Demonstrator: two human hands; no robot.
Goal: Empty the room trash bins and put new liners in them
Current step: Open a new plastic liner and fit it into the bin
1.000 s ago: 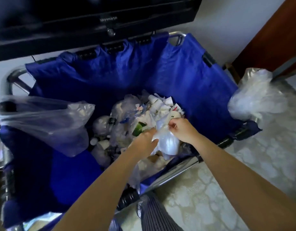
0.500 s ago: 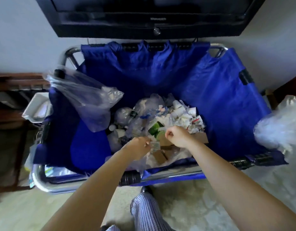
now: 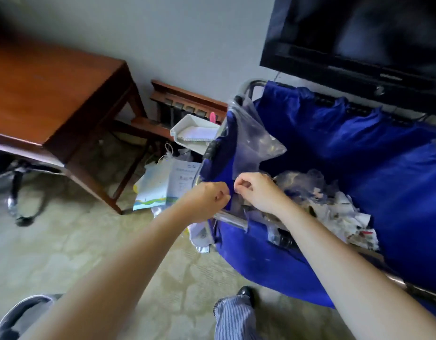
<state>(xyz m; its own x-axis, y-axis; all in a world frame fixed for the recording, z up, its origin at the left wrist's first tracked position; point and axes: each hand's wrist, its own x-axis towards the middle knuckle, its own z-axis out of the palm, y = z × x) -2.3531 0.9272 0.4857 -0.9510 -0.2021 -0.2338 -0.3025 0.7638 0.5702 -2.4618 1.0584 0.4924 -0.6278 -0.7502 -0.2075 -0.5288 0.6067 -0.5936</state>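
Observation:
A blue cloth trash cart (image 3: 374, 168) on a metal frame holds crumpled paper, bottles and plastic waste (image 3: 334, 207). A clear plastic bag (image 3: 253, 141) hangs from the cart's left corner. My right hand (image 3: 253, 190) pinches that bag's lower edge just inside the rim. My left hand (image 3: 209, 198) is beside it at the rim with fingers curled in a pinch, apparently on the same thin film, which is hard to see.
A wooden desk (image 3: 52, 94) stands at the left with a chair base (image 3: 21, 192) under it. A white tray (image 3: 195, 131) and paper bags (image 3: 160, 185) hang on the cart's left side. A television (image 3: 359, 38) is on the wall above. My shoe (image 3: 245, 293) is on the carpet.
Both hands left the waste in the middle of the cart and moved to its left corner, at the hanging clear bag. The view swung left, bringing the desk into sight.

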